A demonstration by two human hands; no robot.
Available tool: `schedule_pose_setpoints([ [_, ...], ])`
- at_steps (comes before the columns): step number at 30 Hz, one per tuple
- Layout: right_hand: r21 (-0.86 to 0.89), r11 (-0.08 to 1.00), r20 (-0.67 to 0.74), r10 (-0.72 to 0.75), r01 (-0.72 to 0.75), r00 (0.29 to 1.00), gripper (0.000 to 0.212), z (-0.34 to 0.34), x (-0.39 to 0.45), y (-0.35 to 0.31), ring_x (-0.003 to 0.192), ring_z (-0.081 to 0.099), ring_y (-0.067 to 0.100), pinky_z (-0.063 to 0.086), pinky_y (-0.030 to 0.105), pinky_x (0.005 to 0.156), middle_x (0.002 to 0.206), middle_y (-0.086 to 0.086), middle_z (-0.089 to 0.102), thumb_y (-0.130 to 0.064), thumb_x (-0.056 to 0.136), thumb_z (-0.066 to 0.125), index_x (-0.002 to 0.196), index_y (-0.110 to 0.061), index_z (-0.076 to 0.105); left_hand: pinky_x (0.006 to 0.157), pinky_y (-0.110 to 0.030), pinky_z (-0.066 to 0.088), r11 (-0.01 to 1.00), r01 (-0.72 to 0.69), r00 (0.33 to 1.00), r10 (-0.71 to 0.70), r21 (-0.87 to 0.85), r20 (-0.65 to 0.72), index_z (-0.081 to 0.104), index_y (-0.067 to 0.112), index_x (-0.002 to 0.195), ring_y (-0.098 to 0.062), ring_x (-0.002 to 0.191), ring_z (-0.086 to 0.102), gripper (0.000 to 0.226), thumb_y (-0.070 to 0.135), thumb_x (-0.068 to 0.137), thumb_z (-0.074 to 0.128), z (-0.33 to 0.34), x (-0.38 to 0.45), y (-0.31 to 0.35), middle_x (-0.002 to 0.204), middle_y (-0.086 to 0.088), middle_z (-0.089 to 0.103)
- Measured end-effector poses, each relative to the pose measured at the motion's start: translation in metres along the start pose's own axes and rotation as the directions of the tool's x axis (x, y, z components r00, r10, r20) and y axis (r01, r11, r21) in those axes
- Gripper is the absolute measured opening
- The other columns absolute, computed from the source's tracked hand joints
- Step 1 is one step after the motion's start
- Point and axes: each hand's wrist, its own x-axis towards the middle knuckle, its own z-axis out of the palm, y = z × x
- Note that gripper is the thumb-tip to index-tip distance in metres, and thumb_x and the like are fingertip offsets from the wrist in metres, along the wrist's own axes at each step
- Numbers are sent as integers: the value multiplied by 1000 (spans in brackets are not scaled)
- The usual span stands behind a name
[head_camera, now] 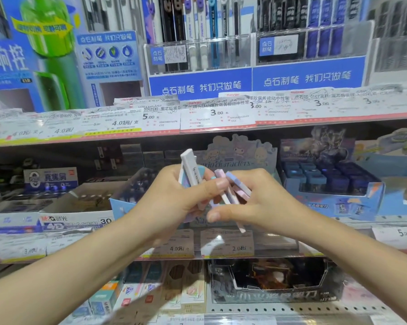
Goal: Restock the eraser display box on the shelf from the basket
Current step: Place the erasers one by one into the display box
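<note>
White price tags (217, 113) front shelf (291, 254) edges (stationery shop)

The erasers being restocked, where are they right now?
In the head view's centre, the erasers are bunched between the left hand and right hand, just in front of the pastel cartoon display box on the middle shelf.

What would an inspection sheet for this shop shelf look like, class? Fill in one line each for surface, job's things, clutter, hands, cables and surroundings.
Surface: middle shelf, price labels along its front edge.
Job's things: pastel erasers bunched in both hands; one white eraser sticks upward; character display box directly behind the hands; basket not in view.
Clutter: dark blue box of small blocks to the right, MG carton to the left.
Hands: left hand and right hand both grip erasers.
Cables: nothing seen.
Surroundings: pen racks above, more stationery boxes below.
</note>
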Motion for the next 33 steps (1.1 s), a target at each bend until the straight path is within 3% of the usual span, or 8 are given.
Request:
schedule_pose_setpoints([
  [4,299,948,10,116,-114,993,42,-8,3,7,55,49,6,40,17,57,57,-7,53,-57,60,73,65,-16,64,48,-27,20,999,-33,996,35,-25,88,65,14,57,-19,47,43,23,16,80,61,-7,3,5,52,-8,43],
  [9,308,936,128,139,-172,982,21,-11,3,7,82,58,18,50,48,85,86,12,65,-29,76,65,87,-11,68,44,-21,21,1000,-7,989,8,-3,147,66,17,62,-14,44,32,19,16,80,60,-10,4,9,47,1,43],
  [11,265,948,114,152,-178,982,12,-13,3,0,72,61,12,55,34,71,76,10,68,-22,85,62,83,-11,67,41,-20,25,1000,-17,994,14,26,112,67,17,62,-13,44,32,19,20,81,65,-11,4,9,47,1,44],
  [15,37,976,-68,217,-215,974,36,-32,13,-6,33,42,1,29,7,38,34,-11,47,-22,88,57,53,-15,55,47,-12,38,904,-121,992,119,409,30,68,17,76,-1,45,47,9,23,83,67,-18,1,4,48,10,55],
  [21,-254,910,-127,304,-327,944,25,-41,41,23,60,53,16,38,28,59,72,11,63,-26,85,59,76,-2,56,61,-32,47,456,-224,971,32,861,236,66,18,92,-12,61,57,16,20,78,57,-26,-8,-12,72,0,68],
  [24,-216,916,-85,327,-338,941,22,-36,47,35,59,61,9,42,20,56,73,8,68,-23,86,59,69,-10,54,54,-19,39,345,-222,969,-27,912,246,63,20,107,-15,66,57,29,15,80,55,-23,-10,-16,81,-4,70],
  [28,-254,900,-107,338,-355,935,22,-32,52,45,44,54,-7,37,13,47,61,0,59,-23,85,60,72,-7,53,43,-17,30,278,-216,965,-83,936,247,60,18,116,-6,46,44,34,24,83,53,-20,-11,-15,54,-1,47],
  [33,-297,893,-96,324,-338,941,21,-27,48,47,59,47,-13,35,6,45,69,-19,43,-18,89,55,75,-5,47,43,-14,33,326,-192,968,-91,925,233,64,23,114,-3,47,46,33,18,82,55,-25,-6,-18,62,4,58],
])
